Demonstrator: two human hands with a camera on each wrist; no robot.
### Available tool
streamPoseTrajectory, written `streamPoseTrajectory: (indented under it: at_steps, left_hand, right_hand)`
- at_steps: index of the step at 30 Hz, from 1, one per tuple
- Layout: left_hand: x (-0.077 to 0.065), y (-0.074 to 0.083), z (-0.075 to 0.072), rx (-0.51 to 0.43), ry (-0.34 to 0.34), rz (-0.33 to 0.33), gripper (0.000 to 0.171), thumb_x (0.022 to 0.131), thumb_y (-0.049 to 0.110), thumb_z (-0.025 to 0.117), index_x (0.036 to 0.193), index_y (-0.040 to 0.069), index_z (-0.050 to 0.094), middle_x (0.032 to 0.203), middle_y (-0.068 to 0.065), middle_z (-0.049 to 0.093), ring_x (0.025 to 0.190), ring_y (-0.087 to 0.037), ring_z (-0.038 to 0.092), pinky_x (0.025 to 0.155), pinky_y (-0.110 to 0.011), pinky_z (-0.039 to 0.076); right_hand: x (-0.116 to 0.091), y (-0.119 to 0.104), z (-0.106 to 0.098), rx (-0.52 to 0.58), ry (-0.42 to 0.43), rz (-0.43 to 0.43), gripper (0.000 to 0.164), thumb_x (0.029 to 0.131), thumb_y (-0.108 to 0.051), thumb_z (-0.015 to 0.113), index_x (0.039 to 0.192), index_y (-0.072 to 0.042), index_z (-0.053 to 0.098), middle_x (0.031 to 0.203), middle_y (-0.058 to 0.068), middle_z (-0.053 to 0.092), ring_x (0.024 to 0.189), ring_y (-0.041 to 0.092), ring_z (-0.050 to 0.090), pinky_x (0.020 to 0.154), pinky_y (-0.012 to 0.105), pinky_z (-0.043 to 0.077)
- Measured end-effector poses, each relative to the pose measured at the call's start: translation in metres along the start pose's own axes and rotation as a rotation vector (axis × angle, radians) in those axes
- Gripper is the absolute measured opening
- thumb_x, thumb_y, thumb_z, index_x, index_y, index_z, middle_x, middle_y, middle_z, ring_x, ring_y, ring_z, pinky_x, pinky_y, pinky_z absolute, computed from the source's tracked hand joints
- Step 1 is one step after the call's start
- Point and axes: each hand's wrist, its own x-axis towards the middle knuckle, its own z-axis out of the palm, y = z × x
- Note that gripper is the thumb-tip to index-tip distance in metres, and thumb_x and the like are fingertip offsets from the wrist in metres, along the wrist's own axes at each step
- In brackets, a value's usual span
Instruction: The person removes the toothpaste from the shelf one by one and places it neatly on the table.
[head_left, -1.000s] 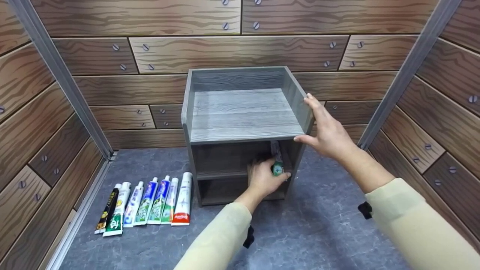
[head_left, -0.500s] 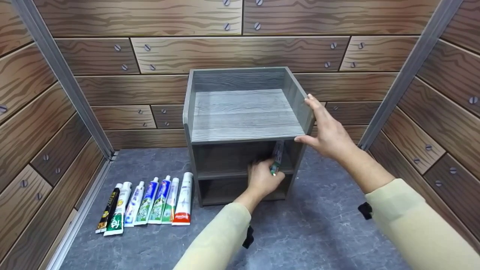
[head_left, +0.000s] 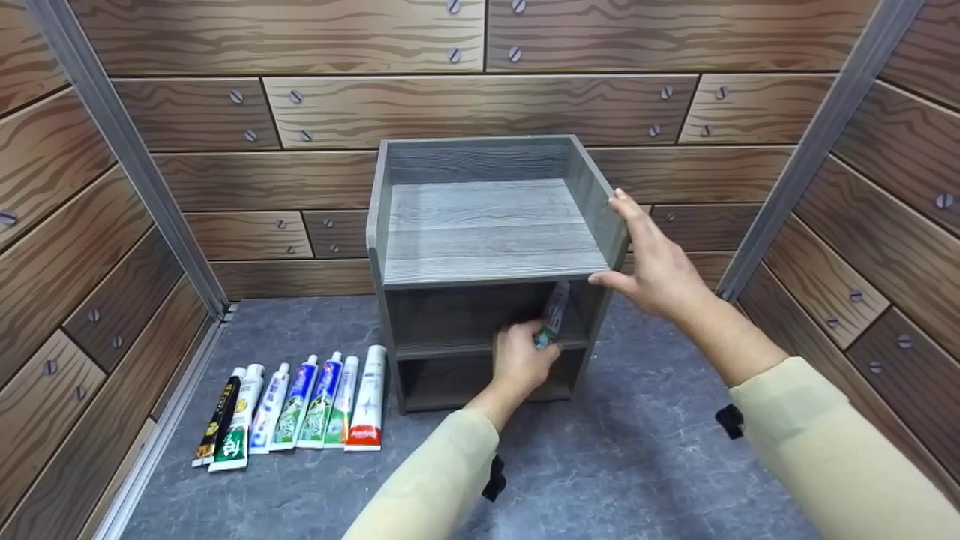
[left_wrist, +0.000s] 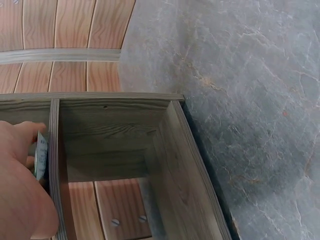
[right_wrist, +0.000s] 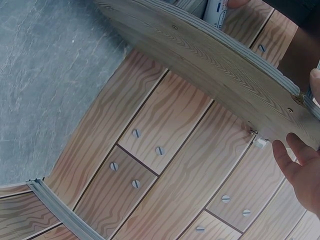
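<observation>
A toothpaste tube (head_left: 556, 309) stands tilted in the right part of the grey wooden cabinet's (head_left: 487, 280) middle compartment, its green end lowest. My left hand (head_left: 520, 358) holds that lower end between thumb and fingers, in front of the dividing shelf. In the left wrist view the hand (left_wrist: 22, 180) hides most of the tube (left_wrist: 41, 156). My right hand (head_left: 664, 270) rests against the cabinet's upper right side, fingers extended along the side panel (head_left: 598, 195) and thumb at the top shelf's front edge. The right wrist view shows the tube's pale body (right_wrist: 216, 12) beyond the panel.
Several toothpaste tubes lie side by side on the grey floor (head_left: 645, 465) left of the cabinet, from a black one (head_left: 219, 420) to a white and red one (head_left: 367, 401). Wood-patterned walls (head_left: 480, 105) with metal corner strips enclose the space behind and beside it.
The tube's lower end has swung left with my left hand, so its upper end now leans right toward the side panel. My right hand stays in place on the cabinet.
</observation>
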Motion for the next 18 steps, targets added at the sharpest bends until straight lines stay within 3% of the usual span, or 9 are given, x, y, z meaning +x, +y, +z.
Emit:
streamPoseTrajectory:
  at_steps: [9, 18]
  left_hand:
    - [-0.008, -0.008, -0.011, -0.068, 0.024, 0.022, 0.039, 0.078, 0.0, 0.078, 0.116, 0.01, 0.082, 0.09, -0.001, 0.078, 0.071, -0.01, 0.057, 0.068, -0.03, 0.053]
    - [-0.016, -0.016, -0.029, -0.002, -0.012, 0.096, 0.048, 0.079, -0.004, 0.075, 0.125, 0.009, 0.079, 0.112, -0.005, 0.079, 0.086, -0.015, 0.063, 0.077, -0.033, 0.055]
  right_hand:
    - [0.001, -0.001, 0.001, 0.007, 0.0, 0.008, 0.103, 0.084, -0.025, 0.092, 0.162, -0.011, 0.027, 0.174, 0.017, 0.023, 0.148, 0.047, 0.04, 0.112, 0.065, 0.04]
    - [0.0, -0.002, -0.001, 0.006, -0.006, 0.012, 0.103, 0.087, -0.025, 0.091, 0.164, -0.01, 0.025, 0.174, 0.017, 0.022, 0.148, 0.048, 0.039, 0.112, 0.065, 0.04]
